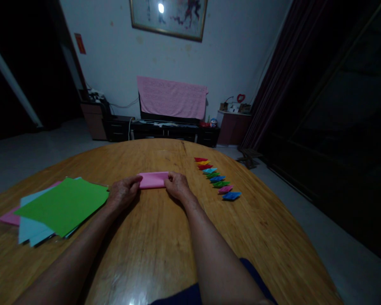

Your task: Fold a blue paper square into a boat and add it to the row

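A sheet of pink paper (153, 180), folded into a narrow rectangle, is held between my two hands over the middle of the wooden table (152, 241). My left hand (123, 192) pinches its left end, thumb on top. At the right end, my right hand (178, 185) grips the paper with its thumb and fingers closed. The fingers beneath the paper are partly hidden. Close to my left hand lies a loose stack of coloured paper sheets, a green sheet (66, 205) on top with light blue and pink ones sticking out.
Right of my hands, several small folded paper boats (221, 184) in red, yellow, green, blue and pink form a slanting row. Beyond the round table stand a low black cabinet (165, 130) and a screen draped with a pink cloth (173, 98). Dark curtains (273, 80) hang at right.
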